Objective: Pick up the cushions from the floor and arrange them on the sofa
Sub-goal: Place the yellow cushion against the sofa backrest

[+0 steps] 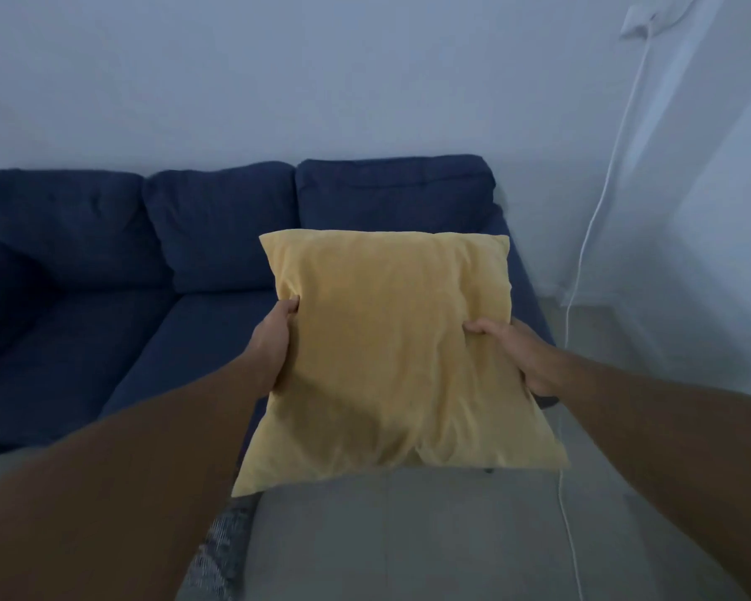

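Note:
A square yellow cushion [391, 349] is held up in the air in front of me, over the right end of a dark blue sofa [183, 271]. My left hand [274, 340] grips its left edge, thumb on top. My right hand [512, 353] grips its right edge, fingers pressed into the fabric. The sofa has three back cushions and its seat shows no loose cushions. The cushion hides the right part of the seat.
A white cable [590, 236] runs down the right wall from a plug [638, 19] and along the pale floor [408, 540]. A grey speckled fabric piece [222, 553] lies on the floor under my left arm. White walls stand behind and right of the sofa.

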Motion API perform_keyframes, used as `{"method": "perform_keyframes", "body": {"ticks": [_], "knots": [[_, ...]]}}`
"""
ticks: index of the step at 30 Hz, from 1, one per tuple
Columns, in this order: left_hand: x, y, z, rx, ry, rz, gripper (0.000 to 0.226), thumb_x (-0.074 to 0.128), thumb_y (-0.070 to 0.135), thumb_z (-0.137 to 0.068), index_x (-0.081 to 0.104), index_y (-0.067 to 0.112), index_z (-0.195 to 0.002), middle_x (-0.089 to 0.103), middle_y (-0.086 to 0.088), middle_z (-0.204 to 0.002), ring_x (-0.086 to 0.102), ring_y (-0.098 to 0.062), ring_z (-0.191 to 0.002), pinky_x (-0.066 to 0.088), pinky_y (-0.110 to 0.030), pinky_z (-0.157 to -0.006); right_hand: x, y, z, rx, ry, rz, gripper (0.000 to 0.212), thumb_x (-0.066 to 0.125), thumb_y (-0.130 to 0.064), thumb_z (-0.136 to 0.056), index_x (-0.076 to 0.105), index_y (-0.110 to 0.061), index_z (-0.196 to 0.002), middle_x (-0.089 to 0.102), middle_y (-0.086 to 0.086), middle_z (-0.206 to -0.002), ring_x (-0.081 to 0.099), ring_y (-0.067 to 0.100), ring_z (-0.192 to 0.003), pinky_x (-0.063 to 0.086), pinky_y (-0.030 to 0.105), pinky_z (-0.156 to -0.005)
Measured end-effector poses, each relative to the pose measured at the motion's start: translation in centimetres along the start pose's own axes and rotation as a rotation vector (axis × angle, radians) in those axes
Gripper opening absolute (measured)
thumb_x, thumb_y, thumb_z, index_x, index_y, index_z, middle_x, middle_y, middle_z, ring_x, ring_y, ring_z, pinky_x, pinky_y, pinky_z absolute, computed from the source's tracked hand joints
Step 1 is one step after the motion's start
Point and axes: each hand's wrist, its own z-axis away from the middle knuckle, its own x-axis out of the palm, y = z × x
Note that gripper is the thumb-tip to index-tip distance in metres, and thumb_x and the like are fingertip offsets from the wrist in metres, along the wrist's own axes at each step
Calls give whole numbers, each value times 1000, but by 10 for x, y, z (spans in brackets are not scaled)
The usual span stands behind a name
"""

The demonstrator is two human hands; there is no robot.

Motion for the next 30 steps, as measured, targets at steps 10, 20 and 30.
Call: {"method": "perform_keyframes", "body": {"ticks": [10, 20, 30], "knots": [[-45, 115, -70, 60, -78, 191, 114, 55, 84, -52, 56, 32, -154, 64, -5, -143, 59, -33, -128, 38, -61, -120, 34, -131, -43, -128, 144, 20, 65, 75, -48, -88, 59, -16, -142, 70, 10, -121, 66, 34, -109, 49, 49, -97], [-58, 209, -118, 197, -123, 222, 102, 54, 80, -60, 63, 29, -148, 68, -3, -142, 63, -31, -128, 40, -60, -122, 36, -213, -75, -192, 233, -104, 97, 88, -55, -42, 70, -14, -129, 78, 17, -116, 74, 39, -106, 54, 61, -104], [-28, 242, -160, 239, -137, 205, 88, 50, 75, -72, 65, 28, -145, 70, -2, -137, 63, -30, -127, 40, -60, -122, 25, -247, -113, -225, 301, -207, 131, 81, -89, -39, 60, -15, -145, 73, 12, -126, 71, 35, -113, 52, 58, -107]]}}
